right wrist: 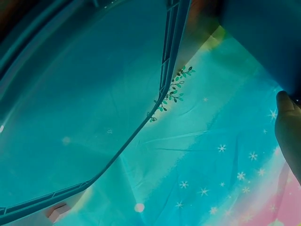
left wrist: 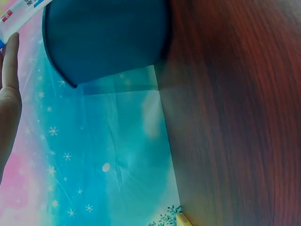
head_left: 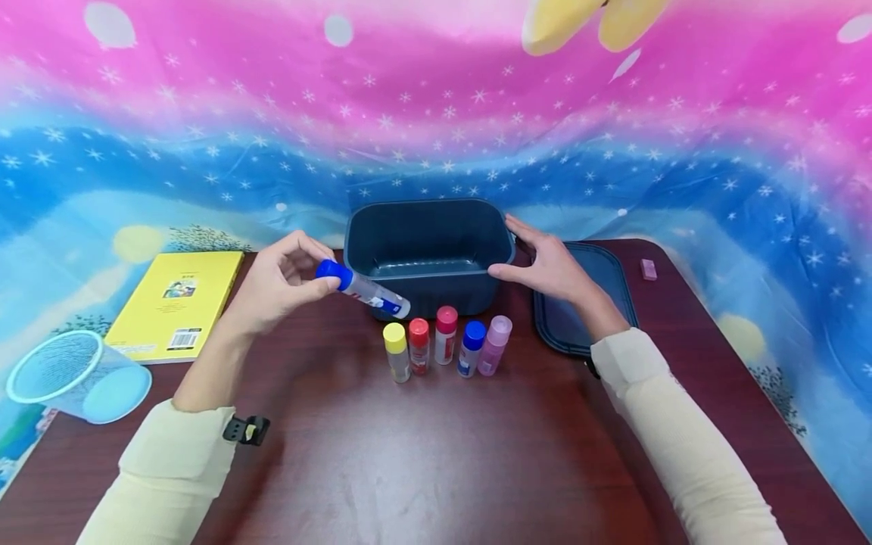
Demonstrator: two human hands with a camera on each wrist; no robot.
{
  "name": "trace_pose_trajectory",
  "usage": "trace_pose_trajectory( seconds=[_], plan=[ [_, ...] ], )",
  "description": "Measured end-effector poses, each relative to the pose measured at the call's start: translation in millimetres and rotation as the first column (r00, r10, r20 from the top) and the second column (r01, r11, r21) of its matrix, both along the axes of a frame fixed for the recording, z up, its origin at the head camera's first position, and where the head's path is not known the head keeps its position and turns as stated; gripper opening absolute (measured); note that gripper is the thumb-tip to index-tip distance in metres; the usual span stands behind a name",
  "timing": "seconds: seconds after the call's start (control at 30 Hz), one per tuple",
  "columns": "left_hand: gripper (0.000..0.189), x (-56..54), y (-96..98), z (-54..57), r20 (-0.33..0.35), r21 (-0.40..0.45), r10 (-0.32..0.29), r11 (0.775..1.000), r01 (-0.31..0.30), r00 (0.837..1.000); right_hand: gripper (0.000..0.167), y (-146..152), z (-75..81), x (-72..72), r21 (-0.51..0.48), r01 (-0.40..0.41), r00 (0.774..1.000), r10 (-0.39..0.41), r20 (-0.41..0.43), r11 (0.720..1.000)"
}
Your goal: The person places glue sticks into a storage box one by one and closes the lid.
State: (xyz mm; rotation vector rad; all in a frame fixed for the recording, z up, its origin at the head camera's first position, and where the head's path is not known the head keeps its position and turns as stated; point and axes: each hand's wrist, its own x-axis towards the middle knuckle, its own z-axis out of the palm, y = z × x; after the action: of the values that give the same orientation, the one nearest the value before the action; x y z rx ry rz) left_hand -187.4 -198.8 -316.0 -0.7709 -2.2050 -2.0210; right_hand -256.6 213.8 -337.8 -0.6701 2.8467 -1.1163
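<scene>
My left hand [head_left: 286, 276] pinches a clear tube with a blue cap [head_left: 364, 289] by its cap. The tube slants down to the right, overlapping the front of a dark blue-green box [head_left: 436, 291]. In the left wrist view, part of the labelled clear tube [left wrist: 19, 21] shows beside the fingers. My right hand [head_left: 545, 265] rests at the box's right rim with thumb and fingers spread and fairly straight. Before the box stand smaller upright tubes: yellow-capped [head_left: 397, 353], red-capped [head_left: 418, 347], another red-capped [head_left: 446, 335], blue-capped [head_left: 471, 350] and pink [head_left: 495, 346].
A dark lid [head_left: 579, 303] lies right of the box, partly under the right arm. Farther right is a small pink block [head_left: 648, 269]. At left lie a yellow book [head_left: 180, 303] and a light blue mesh basket [head_left: 78, 375] on its side. A patterned cloth [head_left: 422, 113] hangs behind.
</scene>
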Motion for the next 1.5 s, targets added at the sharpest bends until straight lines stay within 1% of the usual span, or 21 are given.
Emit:
trace_pose_trajectory(
  seconds=[0.07,0.17,0.27,0.33,0.5,0.63,0.7,0.8,0.87,0.97,1.07,1.13,1.33,1.5],
  plan=[
    [0.021,-0.4,-0.1,2.5,-0.008,0.032,0.016,0.999,-0.015,1.000,0.094,-1,0.1,-0.1,-0.003,-0.002,1.000,0.002,-0.003,1.000],
    [0.021,-0.9,1.2,5.1,-0.015,0.094,0.016,0.995,-0.014,1.000,0.094,-1,-1.6,0.6,-0.010,-0.005,1.000,0.005,-0.002,1.000],
    [0.023,-1.3,4.1,8.0,-0.012,0.171,0.005,0.985,-0.003,1.000,0.095,-1,-3.5,1.9,-0.013,-0.009,1.000,0.009,0.002,1.000],
    [0.023,-2.2,6.8,10.6,-0.006,0.215,0.009,0.977,-0.007,1.000,0.095,-1,-3.8,2.3,-0.012,-0.007,1.000,0.007,0.000,1.000],
    [0.019,-9.6,16.0,18.6,-0.004,0.270,0.076,0.960,-0.073,0.997,0.095,-1,-1.8,1.9,-0.010,0.001,1.000,-0.001,-0.005,1.000],
    [0.017,-17.8,25.1,21.6,-0.010,0.288,0.136,0.949,-0.127,0.991,0.095,1,-3.2,1.0,-0.015,0.010,1.000,-0.010,0.005,1.000],
    [0.018,-21.3,29.2,22.6,-0.017,0.261,0.183,0.950,-0.172,0.983,0.095,2,-4.1,0.4,-0.015,0.012,1.000,-0.012,0.004,1.000],
    [0.020,-26.7,34.2,22.6,-0.030,0.161,0.275,0.950,-0.267,0.961,0.095,2,-5.1,-1.0,-0.010,0.011,1.000,-0.011,-0.004,1.000],
    [0.025,-31.0,37.2,21.6,-0.024,0.090,0.327,0.942,-0.324,0.945,0.095,1,-5.4,-1.7,-0.006,0.009,1.000,-0.009,-0.009,1.000],
    [0.033,-38.0,42.0,19.0,-0.006,0.000,0.373,0.928,-0.373,0.928,0.096,0,-5.2,-2.0,-0.003,0.007,1.000,-0.007,-0.009,1.000],
    [0.037,-44.8,47.3,16.6,-0.002,-0.070,0.399,0.914,-0.399,0.917,0.096,-1,-4.5,-1.6,-0.001,0.006,1.000,-0.006,-0.003,1.000],
    [0.038,-48.8,51.1,15.7,-0.008,-0.108,0.408,0.907,-0.407,0.913,0.096,-1,-4.1,-1.4,0.001,0.006,1.000,-0.006,-0.001,1.000],
    [0.037,-60.8,64.0,18.3,-0.011,-0.182,0.402,0.900,-0.397,0.916,0.095,-1,-4.3,-1.7,0.000,0.009,1.000,-0.009,0.007,1.000],
    [0.037,-73.2,75.9,21.8,0.008,-0.270,0.399,0.884,-0.382,0.917,0.095,1,-4.0,-2.2,-0.004,0.010,1.000,-0.010,0.016,1.000]
  ],
)
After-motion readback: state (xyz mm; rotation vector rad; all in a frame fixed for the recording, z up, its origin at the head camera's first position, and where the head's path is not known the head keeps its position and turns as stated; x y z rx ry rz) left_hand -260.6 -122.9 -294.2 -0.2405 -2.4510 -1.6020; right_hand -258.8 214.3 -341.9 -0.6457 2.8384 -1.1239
